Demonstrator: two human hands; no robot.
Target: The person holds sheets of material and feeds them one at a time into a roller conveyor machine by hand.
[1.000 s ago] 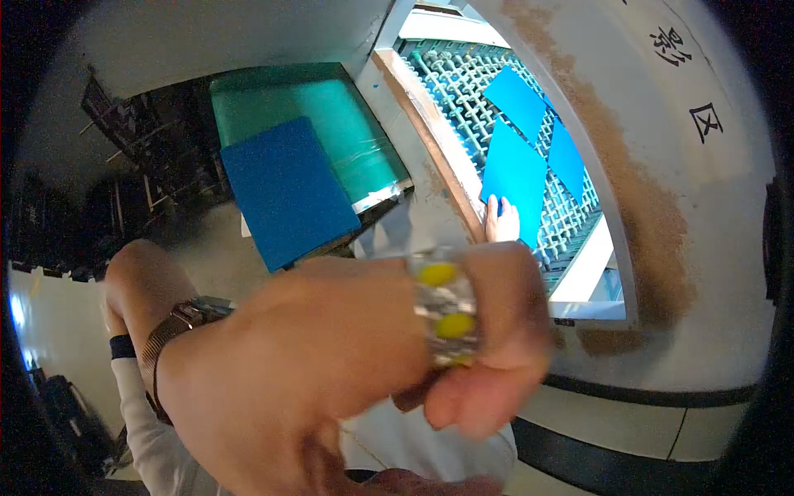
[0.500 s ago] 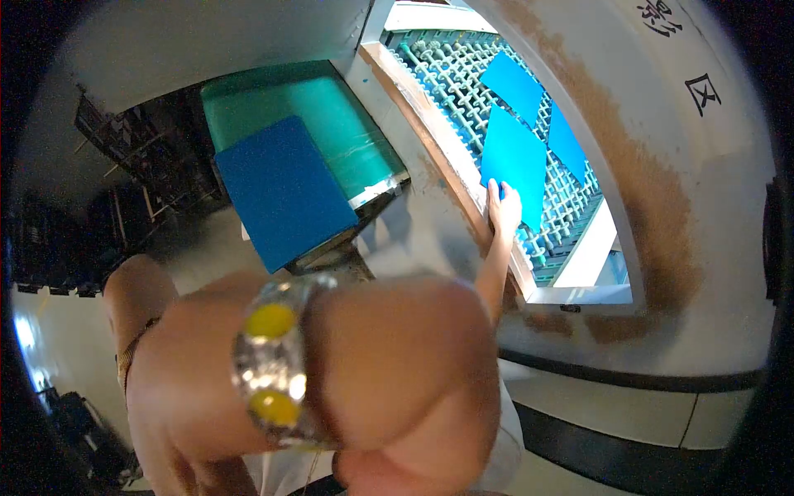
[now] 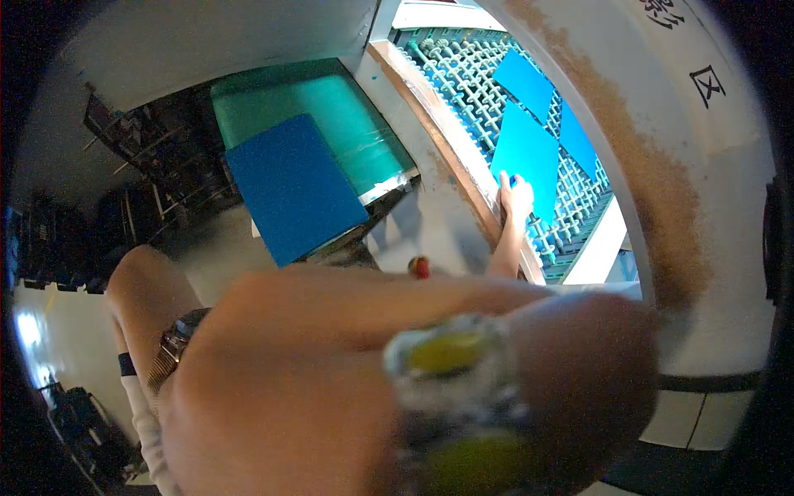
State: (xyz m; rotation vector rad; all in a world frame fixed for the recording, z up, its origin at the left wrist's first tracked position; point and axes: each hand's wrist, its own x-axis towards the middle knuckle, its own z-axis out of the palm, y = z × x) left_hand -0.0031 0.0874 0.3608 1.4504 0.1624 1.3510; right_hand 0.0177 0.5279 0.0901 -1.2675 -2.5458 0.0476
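Note:
My right hand [image 3: 517, 198] reaches through the opening on the right, its fingers closed at the lower left edge of a bright blue sheet [image 3: 526, 153]. That sheet lies flat on a bed of rollers [image 3: 463, 91]. Two more blue sheets, an upper one [image 3: 523, 83] and a right-hand one [image 3: 576, 142], lie beside it. Very close to the camera, what seems to be my left hand and arm [image 3: 314, 388] stretches across the foreground, large and blurred. A shiny band with yellow insets [image 3: 451, 355] crosses it; the fingers cannot be made out.
A dark blue stack [image 3: 298, 186] rests partly on a green surface [image 3: 331, 107] left of the opening. A wooden ledge [image 3: 447, 132] runs along the opening. Dark racks [image 3: 124, 215] stand far left. The pale panel [image 3: 686, 165] at right carries black characters.
The blurred foreground arm has swung right and upward, carrying the yellow-inset band with it. The view has shifted slightly; my right hand stays at the same sheet's edge. A small red spot now shows.

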